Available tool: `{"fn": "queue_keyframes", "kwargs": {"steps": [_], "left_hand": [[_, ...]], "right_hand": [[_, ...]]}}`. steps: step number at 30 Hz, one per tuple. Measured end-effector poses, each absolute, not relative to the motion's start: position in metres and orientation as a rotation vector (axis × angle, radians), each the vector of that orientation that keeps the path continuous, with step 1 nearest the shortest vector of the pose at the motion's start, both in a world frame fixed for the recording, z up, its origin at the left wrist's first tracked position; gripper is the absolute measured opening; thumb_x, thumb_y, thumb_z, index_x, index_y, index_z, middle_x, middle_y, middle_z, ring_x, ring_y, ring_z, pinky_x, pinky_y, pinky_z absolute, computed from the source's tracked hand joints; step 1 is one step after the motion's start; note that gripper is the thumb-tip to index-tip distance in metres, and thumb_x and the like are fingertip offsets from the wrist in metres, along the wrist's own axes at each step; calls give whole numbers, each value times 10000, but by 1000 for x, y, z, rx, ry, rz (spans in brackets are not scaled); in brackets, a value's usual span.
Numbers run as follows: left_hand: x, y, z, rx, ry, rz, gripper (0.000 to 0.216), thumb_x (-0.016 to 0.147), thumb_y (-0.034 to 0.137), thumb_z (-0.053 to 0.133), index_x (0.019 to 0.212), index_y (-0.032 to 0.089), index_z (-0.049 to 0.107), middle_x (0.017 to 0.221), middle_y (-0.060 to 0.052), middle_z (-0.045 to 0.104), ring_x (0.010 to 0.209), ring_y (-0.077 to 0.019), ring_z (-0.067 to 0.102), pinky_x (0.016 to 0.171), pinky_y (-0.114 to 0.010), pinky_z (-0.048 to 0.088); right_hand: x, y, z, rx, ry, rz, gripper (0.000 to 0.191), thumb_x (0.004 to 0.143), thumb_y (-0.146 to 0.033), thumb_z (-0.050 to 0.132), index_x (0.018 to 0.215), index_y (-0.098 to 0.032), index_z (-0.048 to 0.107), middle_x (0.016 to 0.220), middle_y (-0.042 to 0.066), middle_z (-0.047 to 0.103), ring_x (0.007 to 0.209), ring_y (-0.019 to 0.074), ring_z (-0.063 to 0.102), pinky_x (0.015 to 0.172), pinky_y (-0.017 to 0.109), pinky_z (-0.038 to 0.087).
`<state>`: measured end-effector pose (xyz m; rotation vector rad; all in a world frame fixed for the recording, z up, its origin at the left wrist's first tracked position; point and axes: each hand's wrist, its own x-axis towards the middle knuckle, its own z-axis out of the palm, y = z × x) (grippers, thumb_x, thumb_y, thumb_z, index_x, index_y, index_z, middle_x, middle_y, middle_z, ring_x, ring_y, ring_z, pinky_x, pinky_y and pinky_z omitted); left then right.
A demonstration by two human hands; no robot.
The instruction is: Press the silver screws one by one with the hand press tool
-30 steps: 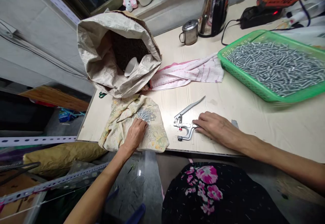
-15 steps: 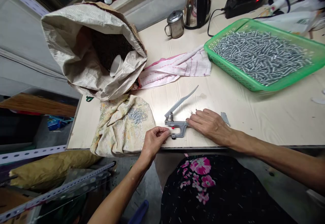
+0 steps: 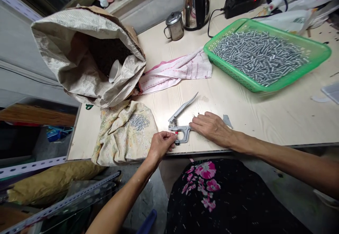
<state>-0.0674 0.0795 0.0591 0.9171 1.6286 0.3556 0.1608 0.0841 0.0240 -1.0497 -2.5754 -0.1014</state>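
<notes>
Hand pliers: lower centre of the head view, the grey tool (image 3: 182, 128) lies on the table between my two hands, its upper lever raised and pointing to the upper right.
Red tip: in the pliers' mouth, right beside my left fingertips.
Small metal pieces: a loose pile (image 3: 139, 122), left of centre, on a patterned cloth (image 3: 124, 147), up and left of my left hand.
Table: pale wood-grain top (image 3: 238, 121); a green basket (image 3: 233, 75) at upper right holds many more metal pieces.
Sack: upper left, mouth open (image 3: 87, 89), a white cup (image 3: 115, 71) inside.
Towel: pink and white (image 3: 177, 71), between sack and basket.
Back of table: steel mug (image 3: 175, 27) and kettle (image 3: 196, 6), top centre.
Left hand: mine (image 3: 160, 144), thumb and forefinger pinched together at the pliers' mouth; cannot tell what is between them.
Right hand: mine (image 3: 210, 128), palm down, fingers curled over the pliers' right end, gripping it.
Forearms: one enters from lower left, the other from the right edge.
</notes>
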Motion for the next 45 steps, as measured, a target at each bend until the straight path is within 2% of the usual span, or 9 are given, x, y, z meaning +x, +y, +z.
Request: {"fn": "queue_keyframes", "kwargs": {"steps": [7,11,13,15,23,27,31,34,45], "left_hand": [[-69,86,66,981,1575,146,185,776,273,715,711,117,640,379,77,474,316,-48,378,343,-161,317],[-67,86,69,984,1594,76,140,813,214,668,717,115,644,384,84,473,308,-41,385,346,-153,325],[-65,87,71,996,1585,44,147,827,192,644,700,118,634,372,86,462,298,-42,383,336,-150,309],[-63,87,72,1004,1571,16,171,826,185,642,667,123,617,368,85,458,294,-44,393,327,-150,294],[-60,86,71,1002,1542,-14,200,806,192,653,625,127,597,438,68,514,293,-42,426,325,-157,291],[-60,86,70,1056,1547,-27,194,804,207,651,632,133,599,416,81,485,296,-43,425,331,-153,280],[-58,84,71,1123,1533,-82,216,805,229,649,616,141,590,388,84,460,299,-45,420,337,-150,266],[-56,82,72,1098,1526,-109,216,794,231,656,608,145,589,375,84,452,304,-52,427,349,-154,288],[-47,77,71,1066,1610,-84,153,782,209,662,656,134,619,390,88,468,299,-45,437,341,-144,270]], "right_hand": [[164,91,25,-1137,-2589,249,182,990,-308,478,920,-186,593,923,44,627,834,191,520,714,332,339],[172,109,37,-1177,-2571,352,704,834,-637,600,1344,-175,454,1406,171,479,1188,334,467,909,455,396],[174,118,41,-1189,-2614,341,915,738,-694,664,1428,-173,364,1507,198,364,1302,398,368,980,524,362],[174,126,43,-1168,-2692,337,964,681,-693,712,1422,-174,378,1496,201,381,1315,414,353,977,534,364],[171,131,47,-1109,-2754,306,790,793,-690,600,1348,-144,465,1336,176,541,1161,346,459,882,453,371],[173,142,43,-1182,-2697,297,424,961,-441,487,1283,-167,515,1224,119,612,1108,283,470,831,381,336],[172,156,34,-1248,-2728,124,166,964,-223,479,1020,-189,632,1030,85,654,991,251,464,755,356,270],[172,162,31,-1229,-2745,26,192,971,-183,463,896,-195,639,929,68,651,918,225,447,739,362,230],[185,148,29,-1247,-2694,-77,309,996,-154,355,905,-220,643,892,49,655,893,214,451,754,372,246]]}}
